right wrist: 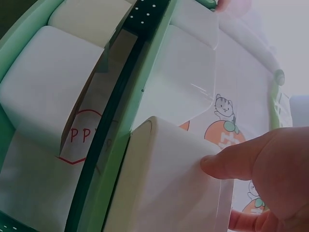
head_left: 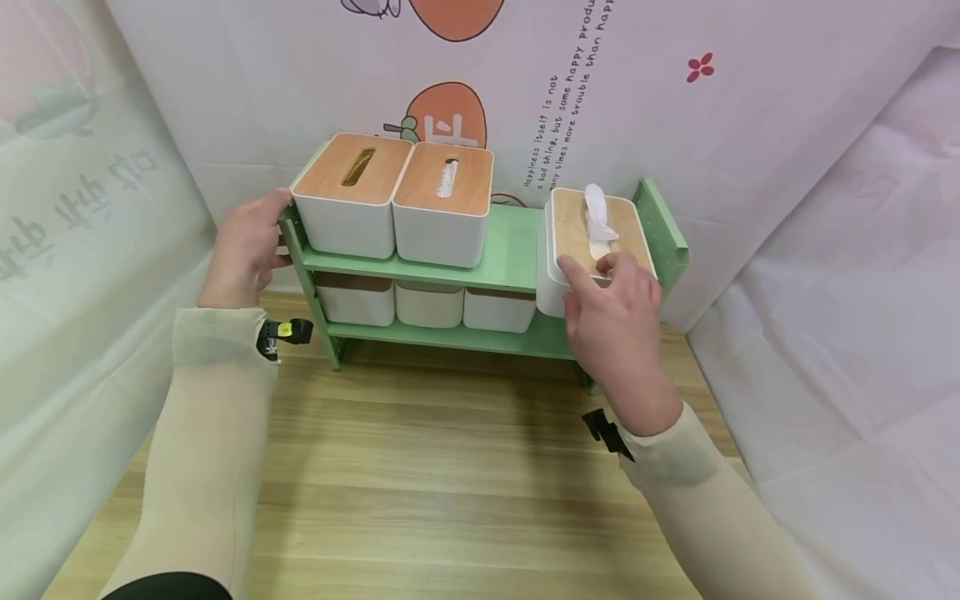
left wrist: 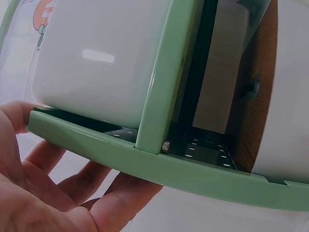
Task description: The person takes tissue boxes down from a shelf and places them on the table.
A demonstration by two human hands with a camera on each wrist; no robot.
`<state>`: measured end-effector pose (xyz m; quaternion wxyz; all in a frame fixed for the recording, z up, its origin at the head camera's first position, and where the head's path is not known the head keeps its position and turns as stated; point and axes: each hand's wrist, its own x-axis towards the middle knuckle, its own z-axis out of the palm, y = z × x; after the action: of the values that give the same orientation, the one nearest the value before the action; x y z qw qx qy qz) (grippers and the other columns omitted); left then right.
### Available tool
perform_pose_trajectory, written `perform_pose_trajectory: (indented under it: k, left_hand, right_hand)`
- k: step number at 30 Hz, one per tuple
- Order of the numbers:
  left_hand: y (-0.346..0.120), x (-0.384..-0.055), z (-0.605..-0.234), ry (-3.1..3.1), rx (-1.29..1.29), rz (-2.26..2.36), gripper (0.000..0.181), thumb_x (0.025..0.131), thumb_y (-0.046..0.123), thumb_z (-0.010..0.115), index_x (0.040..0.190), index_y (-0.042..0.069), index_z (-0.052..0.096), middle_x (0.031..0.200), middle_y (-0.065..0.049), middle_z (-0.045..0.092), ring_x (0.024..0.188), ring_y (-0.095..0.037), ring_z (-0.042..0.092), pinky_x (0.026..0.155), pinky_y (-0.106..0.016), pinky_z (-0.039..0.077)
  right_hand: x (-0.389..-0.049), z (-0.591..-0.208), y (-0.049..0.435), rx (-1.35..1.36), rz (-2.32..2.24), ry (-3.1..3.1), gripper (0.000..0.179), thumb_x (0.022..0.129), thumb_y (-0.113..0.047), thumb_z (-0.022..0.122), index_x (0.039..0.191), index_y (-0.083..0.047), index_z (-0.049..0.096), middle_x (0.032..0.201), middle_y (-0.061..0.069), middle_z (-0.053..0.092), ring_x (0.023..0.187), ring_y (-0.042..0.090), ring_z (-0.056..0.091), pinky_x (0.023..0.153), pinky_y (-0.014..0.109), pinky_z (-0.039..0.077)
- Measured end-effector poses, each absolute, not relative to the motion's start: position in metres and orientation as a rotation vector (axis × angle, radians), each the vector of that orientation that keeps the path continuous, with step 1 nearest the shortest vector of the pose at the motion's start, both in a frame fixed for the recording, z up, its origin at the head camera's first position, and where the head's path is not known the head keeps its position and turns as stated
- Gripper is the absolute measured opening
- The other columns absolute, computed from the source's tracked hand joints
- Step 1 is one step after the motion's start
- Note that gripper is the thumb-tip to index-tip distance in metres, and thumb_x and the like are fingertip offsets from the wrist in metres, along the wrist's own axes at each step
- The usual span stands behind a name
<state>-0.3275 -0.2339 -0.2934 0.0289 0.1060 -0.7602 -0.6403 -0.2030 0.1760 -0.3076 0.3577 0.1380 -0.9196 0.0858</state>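
At the left end of a green two-tier shelf (head_left: pixel 510 242), my left hand (head_left: pixel 251 242) grips the end panel (left wrist: pixel 106 162). One finger reaches over the panel's upper corner, and the others bend along its outer side. My right hand (head_left: pixel 618 321) holds a white tissue box (head_left: pixel 551 292) with a light wooden lid at the right end of the upper tier. In the right wrist view the thumb (right wrist: pixel 217 166) presses the box's front face, while the other fingers lie over its lid. A white tissue (head_left: pixel 597 218) sticks up from the lid slot.
Two white tissue boxes with wooden lids, one at the left (head_left: pixel 345 225) and one beside it (head_left: pixel 440 237), stand on the upper tier. Several boxes (head_left: pixel 498 310) sit on the lower tier. A printed cloth (head_left: pixel 300 83) hangs behind; the floor (head_left: pixel 420 467) is wood-patterned.
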Motion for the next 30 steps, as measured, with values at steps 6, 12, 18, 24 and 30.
perform_pose_trajectory:
  k: [6, 12, 18, 24, 30]
  left_hand:
    - [-0.234, -0.328, -0.294, -2.330, 0.328, -1.995, 0.065, 0.096, 0.062, 0.053, 0.138, 0.013, 0.059, 0.137, -0.008, 0.048, 0.115, -0.027, 0.054, 0.095, -0.044, 0.050]
    - [-0.235, -0.328, -0.294, -2.343, 0.341, -1.993, 0.065, 0.095, 0.063, 0.053, 0.139, 0.016, 0.059, 0.137, -0.008, 0.048, 0.114, -0.027, 0.055, 0.094, -0.042, 0.051]
    - [-0.234, -0.329, -0.294, -2.337, 0.325, -1.994, 0.066, 0.095, 0.062, 0.053, 0.140, 0.014, 0.058, 0.139, -0.009, 0.046, 0.117, -0.027, 0.053, 0.095, -0.044, 0.050]
    - [-0.234, -0.329, -0.294, -2.330, 0.336, -2.000, 0.066, 0.095, 0.062, 0.054, 0.141, 0.014, 0.057, 0.138, -0.009, 0.047, 0.115, -0.027, 0.054, 0.090, -0.040, 0.053]
    - [-0.235, -0.329, -0.294, -2.360, 0.359, -1.975, 0.066, 0.094, 0.063, 0.053, 0.138, 0.015, 0.059, 0.133, -0.008, 0.049, 0.109, -0.028, 0.058, 0.057, -0.025, 0.052]
  right_hand:
    - [-0.199, -0.306, 0.175, 0.356, 0.247, -2.380, 0.038, 0.088, -0.006, 0.069, 0.125, -0.015, 0.066, 0.112, 0.028, 0.046, 0.101, 0.045, 0.047, 0.092, 0.063, 0.033]
    - [-0.190, -0.303, 0.181, 0.341, 0.332, -2.355, 0.040, 0.088, -0.013, 0.070, 0.128, -0.010, 0.064, 0.122, 0.031, 0.047, 0.111, 0.046, 0.046, 0.094, 0.061, 0.033]
    - [-0.171, -0.296, 0.207, 0.127, 0.709, -2.379, 0.051, 0.092, -0.025, 0.068, 0.140, -0.009, 0.056, 0.136, 0.023, 0.042, 0.120, 0.043, 0.044, 0.095, 0.059, 0.038]
    - [-0.173, -0.297, 0.252, -0.068, 1.203, -2.449, 0.062, 0.101, -0.040, 0.055, 0.154, -0.014, 0.037, 0.148, 0.018, 0.042, 0.130, 0.035, 0.047, 0.102, 0.054, 0.041]
    - [-0.186, -0.305, 0.282, -0.037, 2.142, -2.187, 0.067, 0.104, -0.037, 0.053, 0.154, -0.002, 0.026, 0.127, 0.018, 0.056, 0.103, 0.025, 0.066, 0.085, 0.036, 0.056]
